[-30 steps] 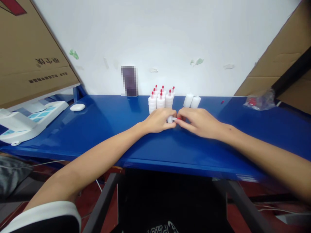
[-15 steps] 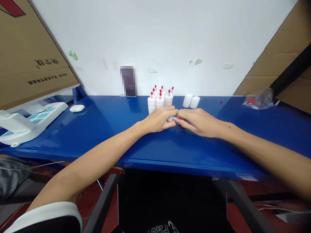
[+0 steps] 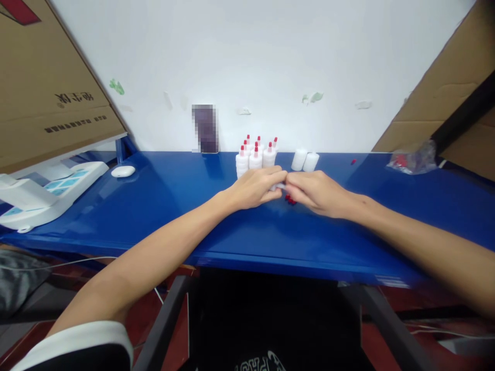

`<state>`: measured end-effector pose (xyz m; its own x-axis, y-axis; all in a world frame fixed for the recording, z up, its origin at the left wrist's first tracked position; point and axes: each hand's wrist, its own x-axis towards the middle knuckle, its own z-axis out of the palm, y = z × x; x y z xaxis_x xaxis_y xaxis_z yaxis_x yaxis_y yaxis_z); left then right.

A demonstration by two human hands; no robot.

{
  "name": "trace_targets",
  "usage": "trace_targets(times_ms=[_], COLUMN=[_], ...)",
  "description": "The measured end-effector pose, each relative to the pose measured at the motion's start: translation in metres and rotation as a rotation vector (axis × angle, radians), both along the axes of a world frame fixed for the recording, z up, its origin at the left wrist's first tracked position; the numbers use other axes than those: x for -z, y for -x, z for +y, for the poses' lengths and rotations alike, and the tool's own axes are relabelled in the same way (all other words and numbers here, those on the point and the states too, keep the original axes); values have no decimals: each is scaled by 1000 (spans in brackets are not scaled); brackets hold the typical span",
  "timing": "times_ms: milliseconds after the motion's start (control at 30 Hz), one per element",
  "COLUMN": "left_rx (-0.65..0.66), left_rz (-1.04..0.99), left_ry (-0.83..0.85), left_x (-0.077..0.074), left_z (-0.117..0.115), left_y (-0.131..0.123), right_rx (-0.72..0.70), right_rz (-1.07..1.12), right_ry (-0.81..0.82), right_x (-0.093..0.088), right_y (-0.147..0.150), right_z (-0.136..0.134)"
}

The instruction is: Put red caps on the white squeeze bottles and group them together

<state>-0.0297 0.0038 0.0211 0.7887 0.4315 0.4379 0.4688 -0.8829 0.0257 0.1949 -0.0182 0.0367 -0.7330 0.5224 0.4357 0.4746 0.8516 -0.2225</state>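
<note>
My left hand [image 3: 257,186] is closed around a small white squeeze bottle [image 3: 275,187], mostly hidden by the fingers. At the bottle's right end, my right hand [image 3: 317,191] pinches its thin whitish nozzle; the fingertips cover the very end. Below the right fingers, several small red caps [image 3: 291,199] lie on the blue table [image 3: 247,237]. Just behind my left hand stands a group of white bottles with red-tipped nozzles [image 3: 255,161]. Two white bottles without nozzles [image 3: 304,161] are to the right of that group.
A phone-like dark slab [image 3: 205,129], blurred out, leans on the wall. To the left are a white oval case [image 3: 122,171] and a white device with blue panels [image 3: 58,191]. A clear bag with red pieces [image 3: 412,158] and a lone red cap [image 3: 353,162] lie right. Cardboard [image 3: 436,93] flanks the table.
My right hand has shifted slightly and turned at the nozzle, its fingers curled in more. The red caps beneath it show more now. My left hand keeps its hold on the bottle.
</note>
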Motion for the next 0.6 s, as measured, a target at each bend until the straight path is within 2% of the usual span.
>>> trace_targets(times_ms=[67,133,267,467,600], left_rx=[-10,-21,-17,-8,12], left_rz=[43,1,-146,-111,-294], left_ry=[-48,-46,42,151,300], left_x=[1,2,4,10,8], left_z=[2,2,1,-1,-3], left_y=[6,11,13,5,0], right_rx=[43,85,107,256,256], right_rz=[58,61,-107,-313,-349], right_ry=[10,29,136,257,296], right_x=[-2,-3,-1,7,7], right_y=[-5,-12,-28,-40,-39], right_z=[2,7,25,42,41])
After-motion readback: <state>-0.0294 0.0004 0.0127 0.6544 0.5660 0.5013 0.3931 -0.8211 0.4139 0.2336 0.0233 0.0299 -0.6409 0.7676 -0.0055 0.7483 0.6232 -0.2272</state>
